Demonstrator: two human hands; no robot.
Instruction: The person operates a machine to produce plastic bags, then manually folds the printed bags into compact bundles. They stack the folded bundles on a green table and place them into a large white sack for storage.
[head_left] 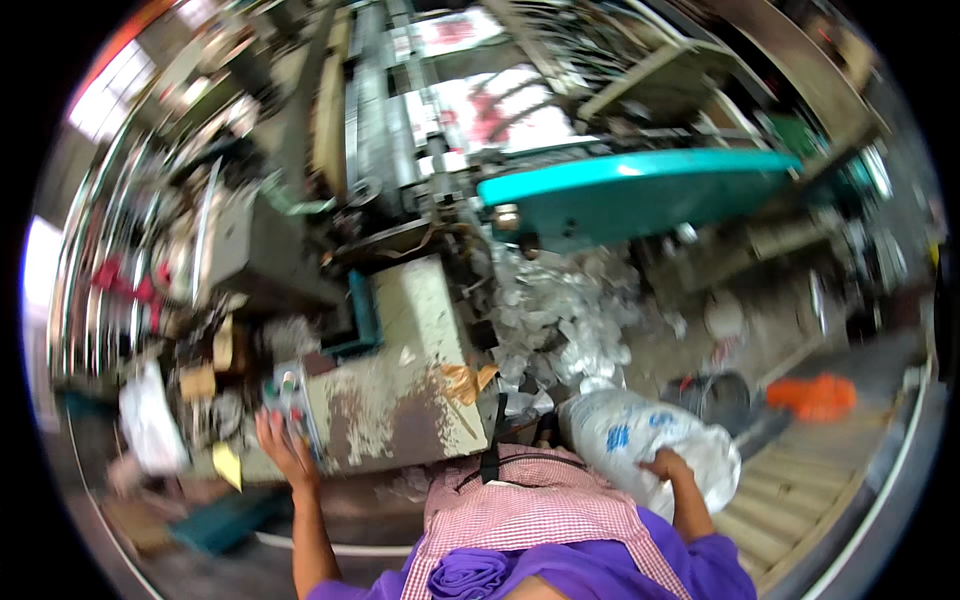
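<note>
Purple cloth top (712,562), checked apron (540,515). Left hand (287,450) loose, fingers extended by button panel (292,397); right hand (668,467) at wrinkled plastic sack (632,425), grip unclear.

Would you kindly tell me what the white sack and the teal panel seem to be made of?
Sack: probably thin plastic, whitish with a soft sheen, judging by its crinkled end. Panel: likely painted metal, its smooth, even teal catching a highlight, though plastic remains possible.

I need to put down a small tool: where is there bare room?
The peeling machine top looks bare between the control panel by the left hand and the orange-brown scrap; so does the ribbed tan surface right of the whitish bag. It is crowded with plastic scraps below the teal guard.
</note>
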